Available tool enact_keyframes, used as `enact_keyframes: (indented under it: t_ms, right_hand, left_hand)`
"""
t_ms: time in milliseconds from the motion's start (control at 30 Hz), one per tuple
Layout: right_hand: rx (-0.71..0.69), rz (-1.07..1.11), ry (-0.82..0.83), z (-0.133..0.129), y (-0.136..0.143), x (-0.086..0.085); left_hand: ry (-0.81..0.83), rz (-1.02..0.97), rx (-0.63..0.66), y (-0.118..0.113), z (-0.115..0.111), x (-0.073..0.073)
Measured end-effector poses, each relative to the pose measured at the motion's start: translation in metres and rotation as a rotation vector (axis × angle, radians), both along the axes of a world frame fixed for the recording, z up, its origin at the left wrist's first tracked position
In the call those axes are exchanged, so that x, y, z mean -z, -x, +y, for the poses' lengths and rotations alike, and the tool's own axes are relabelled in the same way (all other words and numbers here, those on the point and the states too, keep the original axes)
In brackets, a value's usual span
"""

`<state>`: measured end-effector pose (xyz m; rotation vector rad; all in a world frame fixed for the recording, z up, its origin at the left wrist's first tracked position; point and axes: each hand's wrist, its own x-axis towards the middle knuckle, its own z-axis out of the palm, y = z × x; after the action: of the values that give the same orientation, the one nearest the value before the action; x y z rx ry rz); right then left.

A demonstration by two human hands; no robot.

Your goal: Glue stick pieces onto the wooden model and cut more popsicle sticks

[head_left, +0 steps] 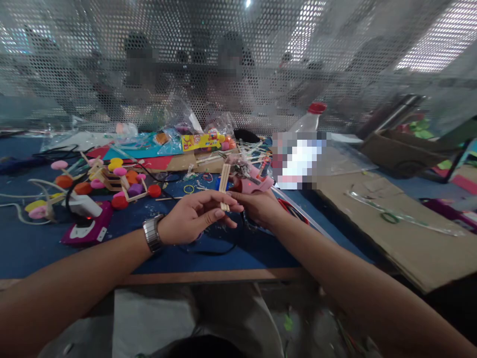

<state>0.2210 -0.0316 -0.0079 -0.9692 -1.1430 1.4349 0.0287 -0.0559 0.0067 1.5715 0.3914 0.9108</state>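
Note:
My left hand (194, 216), wearing a metal-banded watch (152, 233), pinches a few pale wooden craft sticks (225, 181) lying side by side and standing nearly upright. Close on its right, my right hand (263, 206) is closed around a pink tool with a small red light that looks like a hot glue gun (254, 186). The tool's front end is near the sticks; whether they touch I cannot tell. A dark cord (219, 252) loops on the blue table below both hands.
At left are a stick-and-pompom model (119, 186) and a purple power strip (89, 228) with a white plug. Behind lie loose sticks (212, 158) and a yellow package (201, 141). A bottle (309, 119), a lit screen (300, 161) and cardboard (372, 223) are at right.

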Motion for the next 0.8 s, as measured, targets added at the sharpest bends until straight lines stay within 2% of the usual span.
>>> enact_keyframes:
  t_ms: [367,800]
  right_hand:
    - [-0.017,-0.007,-0.014,-0.0014,-0.0005,-0.0022]
    - [-0.028,-0.004,-0.017,0.0014,-0.0018,0.0043]
  left_hand:
    - [0.002,-0.002,-0.025,-0.0012,0.0001,-0.0014]
    - [0.004,-0.024,-0.010,-0.0013,0.0003,-0.0010]
